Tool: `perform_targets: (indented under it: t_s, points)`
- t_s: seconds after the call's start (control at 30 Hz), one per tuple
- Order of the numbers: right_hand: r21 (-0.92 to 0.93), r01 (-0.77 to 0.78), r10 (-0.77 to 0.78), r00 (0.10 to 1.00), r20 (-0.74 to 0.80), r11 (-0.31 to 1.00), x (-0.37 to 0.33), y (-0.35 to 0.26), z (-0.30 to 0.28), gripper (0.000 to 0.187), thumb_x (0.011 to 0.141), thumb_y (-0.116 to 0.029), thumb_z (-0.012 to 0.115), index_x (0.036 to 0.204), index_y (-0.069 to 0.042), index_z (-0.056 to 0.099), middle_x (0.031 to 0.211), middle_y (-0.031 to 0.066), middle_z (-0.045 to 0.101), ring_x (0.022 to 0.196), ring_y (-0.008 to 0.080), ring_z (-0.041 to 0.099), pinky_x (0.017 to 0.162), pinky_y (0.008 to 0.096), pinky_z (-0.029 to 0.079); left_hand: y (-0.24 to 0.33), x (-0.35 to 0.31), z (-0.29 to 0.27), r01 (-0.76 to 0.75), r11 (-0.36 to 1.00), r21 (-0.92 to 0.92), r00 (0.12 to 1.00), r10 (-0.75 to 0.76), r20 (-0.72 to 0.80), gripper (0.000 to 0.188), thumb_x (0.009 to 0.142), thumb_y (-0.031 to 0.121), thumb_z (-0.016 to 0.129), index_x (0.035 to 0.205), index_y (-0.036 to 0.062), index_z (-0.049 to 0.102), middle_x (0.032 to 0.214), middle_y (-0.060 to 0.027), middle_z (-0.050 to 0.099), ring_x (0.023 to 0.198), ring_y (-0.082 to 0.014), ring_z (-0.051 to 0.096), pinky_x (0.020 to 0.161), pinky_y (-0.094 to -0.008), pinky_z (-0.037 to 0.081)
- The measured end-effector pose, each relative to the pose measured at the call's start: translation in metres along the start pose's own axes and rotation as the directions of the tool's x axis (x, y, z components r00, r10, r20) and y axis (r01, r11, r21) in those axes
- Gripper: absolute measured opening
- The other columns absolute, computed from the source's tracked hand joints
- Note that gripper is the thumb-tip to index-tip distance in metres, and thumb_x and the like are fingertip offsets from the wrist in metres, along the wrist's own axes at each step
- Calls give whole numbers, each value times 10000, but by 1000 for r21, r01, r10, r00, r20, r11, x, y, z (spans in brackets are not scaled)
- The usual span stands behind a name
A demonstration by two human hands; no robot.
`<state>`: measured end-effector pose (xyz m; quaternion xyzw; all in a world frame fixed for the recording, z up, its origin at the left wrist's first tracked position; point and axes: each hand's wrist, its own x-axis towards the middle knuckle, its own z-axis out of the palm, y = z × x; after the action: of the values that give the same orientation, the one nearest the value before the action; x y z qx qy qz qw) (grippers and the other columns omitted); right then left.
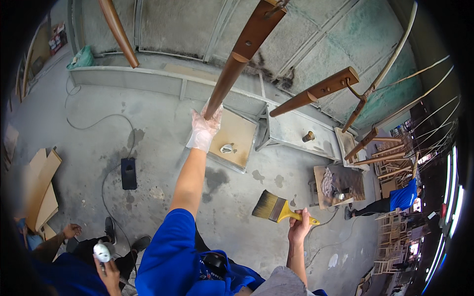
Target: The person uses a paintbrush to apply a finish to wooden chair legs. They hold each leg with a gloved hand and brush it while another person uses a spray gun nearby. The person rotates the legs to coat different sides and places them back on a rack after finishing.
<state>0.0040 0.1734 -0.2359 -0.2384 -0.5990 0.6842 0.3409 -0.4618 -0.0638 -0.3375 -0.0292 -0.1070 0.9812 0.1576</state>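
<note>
My left hand, in a thin clear plastic glove, is closed round the lower end of a brown-stained wooden leg. The leg hangs from a metal hook at its flat, wider top end. In my right hand is a wide flat paintbrush with a yellow handle and dark bristles. My fingers grip the handle, and the bristles point left, apart from the leg. A second brown leg hangs to the right, and another brown leg hangs at the upper left; neither is touched.
A low board-topped stand holds a small white item. Beside it, a grey bench carries a small can. At lower left, a person's hand holds a white-and-metal object. Another person works at far right. Cables cross the floor.
</note>
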Motion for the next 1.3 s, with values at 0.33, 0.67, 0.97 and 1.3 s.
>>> perform_targets:
  t_s: [0.33, 0.67, 0.97, 1.3]
  points:
    - [-321, 176, -96, 964, 249, 931, -40, -52, 11, 356, 1064, -270, 673, 1098, 77, 746, 785, 133, 726, 638, 169, 670, 588, 300, 538, -27, -110, 8, 51, 994, 98, 996, -44, -74, 998, 1039, 785, 220, 1537, -52, 440, 1411, -269, 637, 1260, -401, 675, 1094, -507, 563]
    - [-86, 638, -491, 664, 564, 765, -116, -88, -81, 72, 933, 50, 743, 994, 65, 777, 820, 151, 765, 700, 191, 742, 644, 294, 590, -107, -301, -5, 106, 994, 7, 992, -105, -75, 984, 1049, 770, 229, 1505, -68, 470, 1444, -269, 615, 1327, -432, 625, 1166, -548, 496]
    - [75, 640, -635, 729, 256, 765, -146, -81, -141, 149, 988, -12, 675, 950, 112, 749, 767, 173, 743, 606, 207, 708, 583, 304, 585, -170, -437, 16, 101, 995, -20, 993, -102, -55, 890, 1103, 672, 230, 1455, -90, 524, 1357, -272, 669, 1283, -436, 653, 1154, -545, 512]
    - [251, 939, -919, 129, 372, 233, -193, -140, -133, 115, 884, -7, 708, 949, 87, 717, 681, 119, 661, 533, 207, 621, 493, 320, 486, -179, -522, 26, 203, 979, 12, 976, -203, 73, 793, 1125, 626, 220, 1408, -22, 579, 1361, -225, 674, 1266, -398, 659, 1102, -532, 539]
